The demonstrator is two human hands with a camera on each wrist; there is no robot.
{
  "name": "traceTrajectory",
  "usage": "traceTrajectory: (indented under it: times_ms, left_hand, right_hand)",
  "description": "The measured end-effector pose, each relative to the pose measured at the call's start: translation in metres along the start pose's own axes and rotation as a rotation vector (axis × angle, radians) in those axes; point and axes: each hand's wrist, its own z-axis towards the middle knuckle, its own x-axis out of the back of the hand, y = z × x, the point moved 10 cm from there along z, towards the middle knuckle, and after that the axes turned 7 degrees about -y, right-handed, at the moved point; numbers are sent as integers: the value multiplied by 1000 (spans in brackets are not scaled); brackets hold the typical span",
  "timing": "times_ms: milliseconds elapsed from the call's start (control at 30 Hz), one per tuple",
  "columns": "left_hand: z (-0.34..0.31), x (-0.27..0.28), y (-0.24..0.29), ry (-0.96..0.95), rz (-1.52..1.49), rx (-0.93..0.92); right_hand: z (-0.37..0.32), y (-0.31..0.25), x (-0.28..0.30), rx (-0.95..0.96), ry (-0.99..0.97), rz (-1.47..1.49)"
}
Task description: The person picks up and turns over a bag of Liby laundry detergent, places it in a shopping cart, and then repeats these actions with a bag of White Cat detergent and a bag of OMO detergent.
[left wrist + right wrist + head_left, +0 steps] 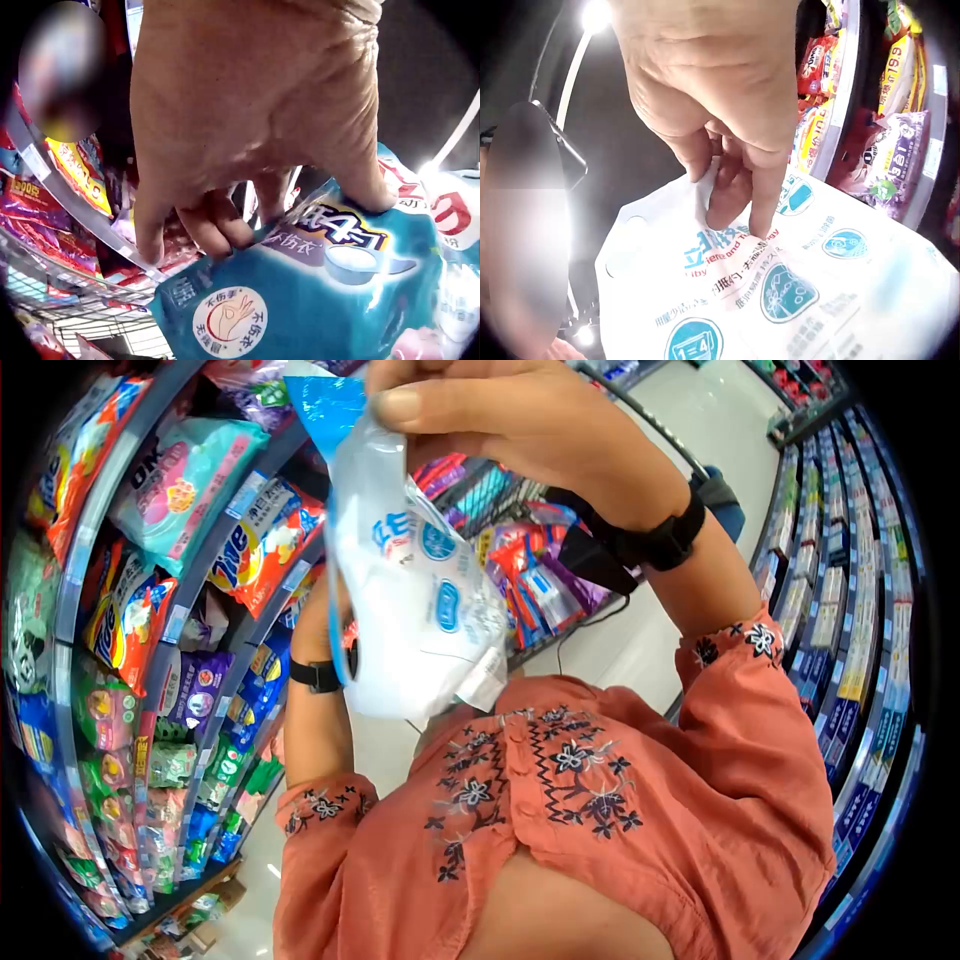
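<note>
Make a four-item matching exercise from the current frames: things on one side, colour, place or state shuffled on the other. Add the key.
Things
1. Right hand
2. Shirt
3. Band on the right wrist
4. Orange Tide bag

Descriptions
A. Black
B. Among the goods on a shelf
C. Fingers pinching the white bag near its upper edge
D. Coral, with dark embroidered flowers

Right pairs: 1-C, 2-D, 3-A, 4-B
</note>
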Motion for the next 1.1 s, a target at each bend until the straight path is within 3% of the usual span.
traceTrajectory:
  times_ms: [133,167,200,267,367,400,433,533,633,667,733,833,867,900,967,1000,1033,1067,1100]
  left_hand:
    - [-3,11,40,92,146,-100]
    - [-8,11,68,119,214,-187]
    - [-13,15,63,117,192,-54]
    - [-15,5,71,34,142,-47]
    - [-18,-5,63,-38,164,17]
    - [-20,-13,74,-27,88,-105]
    - [-21,-10,65,16,83,-70]
    - [-26,-12,71,121,-55,-233]
    - [-35,-12,84,226,-184,-380]
    - [-40,-14,90,249,-236,-393]
    - [-44,-17,88,280,-343,-399]
    - [-50,-17,72,379,-436,-400]
    - [-52,-18,66,382,-455,-397]
    - [-57,-15,59,416,-453,-393]
    - [-68,-7,37,477,-460,-366]
    - [-74,1,22,525,-475,-361]
    - [-84,9,11,584,-454,-335]
    - [-90,8,9,599,-480,-342]
    - [-97,8,7,614,-503,-349]
  right_hand:
    - [11,-22,-3,111,-191,40]
    - [18,-27,0,139,-176,48]
    - [24,-31,8,168,-159,57]
    - [23,-42,3,120,-37,86]
    - [19,-70,-18,81,-31,-118]
    - [29,-68,-9,91,-61,-202]
    - [30,-70,-9,78,-39,-208]
    - [41,-78,-4,66,15,-172]
    - [61,-87,23,195,-163,-283]
    - [70,-74,39,68,-136,-2]
    - [56,-71,23,158,-352,-81]
    - [25,-32,39,-60,193,-175]
    - [5,-20,43,41,252,-258]
    - [-14,7,58,-37,252,-473]
    - [-69,106,103,-236,278,-442]
    - [-101,155,116,-413,279,-699]
    - [-131,207,126,-474,164,-1243]
    - [-167,245,116,-508,44,-1200]
    - [-202,278,116,-409,49,-1205]
